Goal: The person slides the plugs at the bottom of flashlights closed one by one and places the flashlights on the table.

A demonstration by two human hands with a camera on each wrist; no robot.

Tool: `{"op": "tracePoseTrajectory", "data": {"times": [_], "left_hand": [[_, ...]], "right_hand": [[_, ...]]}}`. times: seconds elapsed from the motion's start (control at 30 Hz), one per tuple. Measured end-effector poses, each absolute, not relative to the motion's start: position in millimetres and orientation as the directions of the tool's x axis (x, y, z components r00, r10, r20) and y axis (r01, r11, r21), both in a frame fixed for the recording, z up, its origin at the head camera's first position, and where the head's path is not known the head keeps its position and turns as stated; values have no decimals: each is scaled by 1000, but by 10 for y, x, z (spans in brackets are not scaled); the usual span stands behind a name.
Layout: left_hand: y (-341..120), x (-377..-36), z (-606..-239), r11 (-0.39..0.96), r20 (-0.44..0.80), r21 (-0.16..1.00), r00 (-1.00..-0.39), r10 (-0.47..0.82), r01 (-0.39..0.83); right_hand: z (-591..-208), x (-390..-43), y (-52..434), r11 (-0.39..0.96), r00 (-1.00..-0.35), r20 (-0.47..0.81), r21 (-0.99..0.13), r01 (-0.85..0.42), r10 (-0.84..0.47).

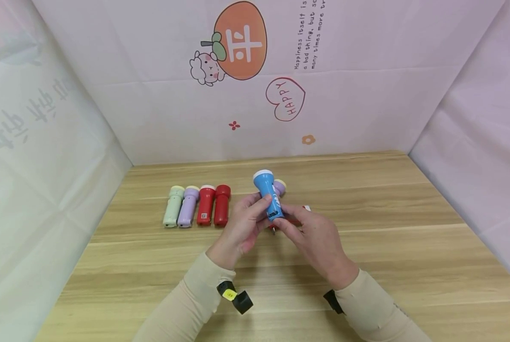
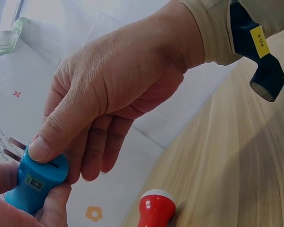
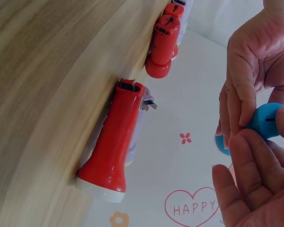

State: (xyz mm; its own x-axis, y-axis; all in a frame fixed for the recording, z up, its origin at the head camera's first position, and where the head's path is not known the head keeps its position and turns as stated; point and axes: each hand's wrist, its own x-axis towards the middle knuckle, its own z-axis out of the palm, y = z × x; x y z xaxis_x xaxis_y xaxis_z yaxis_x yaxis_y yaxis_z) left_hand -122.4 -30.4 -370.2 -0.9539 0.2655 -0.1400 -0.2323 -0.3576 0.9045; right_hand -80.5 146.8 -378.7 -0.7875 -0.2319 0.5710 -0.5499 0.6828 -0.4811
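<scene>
A blue flashlight [image 1: 263,182] with a white rim is held tilted above the table, lens end away from me. My left hand [image 1: 243,224] grips its body. My right hand [image 1: 319,240] holds the tail end, and in the left wrist view its thumb presses beside two metal plug prongs [image 2: 14,150] that stick out there. Below the hands lies a red flashlight [image 3: 112,137] with a white rim, its prongs out. Beside it is a purple flashlight [image 1: 280,186], also with prongs out, mostly hidden by the hands and the blue flashlight.
Left of the hands a row lies side by side: a pale green flashlight [image 1: 173,207], a purple one [image 1: 188,207], a red one with a white rim [image 1: 206,206] and an all-red one [image 1: 222,206]. Printed white cloth [image 1: 160,114] walls the wooden table [image 1: 387,209] at back and sides.
</scene>
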Motion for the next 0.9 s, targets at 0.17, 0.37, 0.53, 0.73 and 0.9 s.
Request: {"op": "tracePoseTrajectory", "data": {"times": [0.17, 0.37, 0.53, 0.73, 0.9], "left_hand": [[-303, -1215, -3696, -366, -134, 902, -953, 271, -231], [-301, -1213, -3701, -369, -135, 899, -953, 273, -234], [-303, -1218, -3709, -372, -142, 897, -952, 272, -240], [-301, -1221, -3713, -373, -137, 898, -953, 272, -235], [-299, -1223, -3711, -374, -134, 897, -953, 273, -234]], "right_hand": [[-3794, -806, 1468, 679, -765, 599, -461, -571, -237], [-3802, -810, 1464, 674, -744, 624, -445, -590, -239], [-3813, -820, 1460, 670, -720, 650, -425, -609, -243], [-3817, -822, 1460, 669, -712, 657, -417, -616, -246], [-3818, -824, 1462, 661, -716, 653, -428, -616, -245]]}}
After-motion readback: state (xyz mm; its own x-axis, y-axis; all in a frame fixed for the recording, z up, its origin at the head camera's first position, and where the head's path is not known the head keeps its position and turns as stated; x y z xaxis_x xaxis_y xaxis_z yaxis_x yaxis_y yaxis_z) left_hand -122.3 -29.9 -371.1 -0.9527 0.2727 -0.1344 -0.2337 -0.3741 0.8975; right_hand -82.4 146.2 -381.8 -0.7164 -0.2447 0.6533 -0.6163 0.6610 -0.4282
